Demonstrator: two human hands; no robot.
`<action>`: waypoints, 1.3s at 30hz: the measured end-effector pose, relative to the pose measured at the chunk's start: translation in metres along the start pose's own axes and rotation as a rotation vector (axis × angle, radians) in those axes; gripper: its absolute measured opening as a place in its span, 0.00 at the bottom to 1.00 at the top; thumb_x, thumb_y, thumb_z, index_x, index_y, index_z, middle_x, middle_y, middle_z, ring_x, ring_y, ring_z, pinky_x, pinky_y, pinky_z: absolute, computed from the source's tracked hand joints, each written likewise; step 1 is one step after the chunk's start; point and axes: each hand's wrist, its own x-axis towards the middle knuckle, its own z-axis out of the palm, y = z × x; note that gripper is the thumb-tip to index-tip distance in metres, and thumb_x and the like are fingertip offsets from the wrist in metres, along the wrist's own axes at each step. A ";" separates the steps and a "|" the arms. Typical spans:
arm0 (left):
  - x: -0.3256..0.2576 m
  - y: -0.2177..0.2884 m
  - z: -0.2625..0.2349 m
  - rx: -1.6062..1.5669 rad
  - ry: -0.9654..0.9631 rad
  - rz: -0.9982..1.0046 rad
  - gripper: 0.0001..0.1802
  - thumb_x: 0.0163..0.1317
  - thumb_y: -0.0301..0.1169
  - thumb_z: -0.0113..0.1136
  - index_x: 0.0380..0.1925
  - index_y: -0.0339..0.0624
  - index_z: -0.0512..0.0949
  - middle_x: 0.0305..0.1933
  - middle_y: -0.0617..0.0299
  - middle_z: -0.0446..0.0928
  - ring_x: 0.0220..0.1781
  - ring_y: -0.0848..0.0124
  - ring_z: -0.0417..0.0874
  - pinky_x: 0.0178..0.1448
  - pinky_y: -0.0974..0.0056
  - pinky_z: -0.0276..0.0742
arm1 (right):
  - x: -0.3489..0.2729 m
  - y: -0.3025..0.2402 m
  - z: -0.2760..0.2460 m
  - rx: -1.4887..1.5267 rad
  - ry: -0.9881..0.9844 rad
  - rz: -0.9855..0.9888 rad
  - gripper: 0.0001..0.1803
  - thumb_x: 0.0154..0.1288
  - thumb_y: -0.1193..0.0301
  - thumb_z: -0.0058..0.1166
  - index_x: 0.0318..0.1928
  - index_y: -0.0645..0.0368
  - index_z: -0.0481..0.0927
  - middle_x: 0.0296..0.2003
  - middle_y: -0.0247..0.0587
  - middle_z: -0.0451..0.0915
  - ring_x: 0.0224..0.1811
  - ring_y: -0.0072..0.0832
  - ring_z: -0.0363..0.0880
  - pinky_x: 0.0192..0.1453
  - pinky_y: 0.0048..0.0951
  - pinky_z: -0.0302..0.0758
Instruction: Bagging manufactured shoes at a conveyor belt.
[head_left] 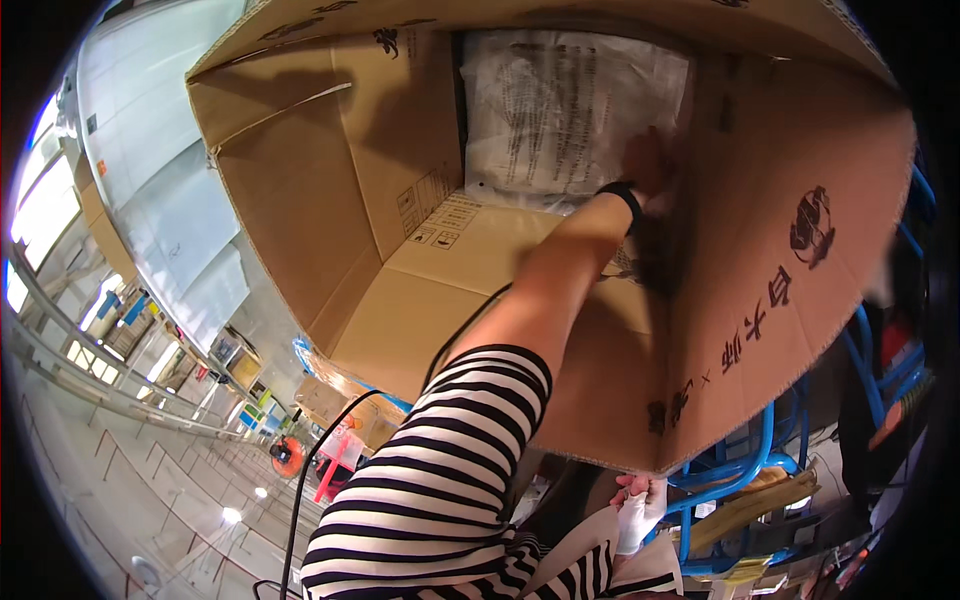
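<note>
brown cardboard carton faced the person open-mouthed, apparently for access; bare left hand overlapped the translucent, flat plastic packet deep inside; right hand sat just beneath the carton's edge; neither grip could be told.

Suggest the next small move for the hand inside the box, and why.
Perhaps smooth the right side of the whitish plastic bag: it looks crinkled, and the left hand is at that side, inside the open cardboard box.
</note>
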 end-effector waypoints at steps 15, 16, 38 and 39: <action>0.010 0.019 0.019 0.133 0.052 -0.232 0.20 0.55 0.37 0.52 0.47 0.41 0.68 0.49 0.45 0.69 0.48 0.56 0.75 0.44 0.50 0.72 | 0.008 0.001 0.003 0.022 0.106 -0.158 0.17 0.62 0.62 0.51 0.40 0.65 0.69 0.23 0.38 0.74 0.14 0.18 0.68 0.15 0.16 0.64; 0.017 0.018 0.025 0.128 0.074 -0.335 0.19 0.57 0.39 0.50 0.46 0.41 0.68 0.47 0.46 0.71 0.47 0.56 0.76 0.42 0.49 0.73 | 0.009 0.001 0.006 -0.008 0.134 -0.177 0.18 0.62 0.61 0.51 0.40 0.65 0.70 0.22 0.38 0.74 0.13 0.18 0.67 0.15 0.16 0.64; 0.028 -0.081 -0.003 0.548 0.097 0.660 0.09 0.47 0.32 0.57 0.17 0.38 0.77 0.21 0.52 0.75 0.30 0.55 0.79 0.33 0.55 0.74 | 0.009 -0.014 0.019 -0.052 0.171 -0.139 0.10 0.65 0.67 0.43 0.28 0.58 0.66 0.21 0.41 0.73 0.12 0.16 0.62 0.14 0.13 0.60; 0.026 -0.091 -0.025 0.562 -0.021 0.683 0.05 0.49 0.30 0.55 0.22 0.39 0.75 0.23 0.54 0.75 0.31 0.57 0.78 0.34 0.56 0.72 | 0.005 -0.013 0.020 -0.041 0.133 -0.153 0.10 0.65 0.67 0.43 0.28 0.58 0.66 0.21 0.41 0.73 0.12 0.16 0.62 0.14 0.13 0.59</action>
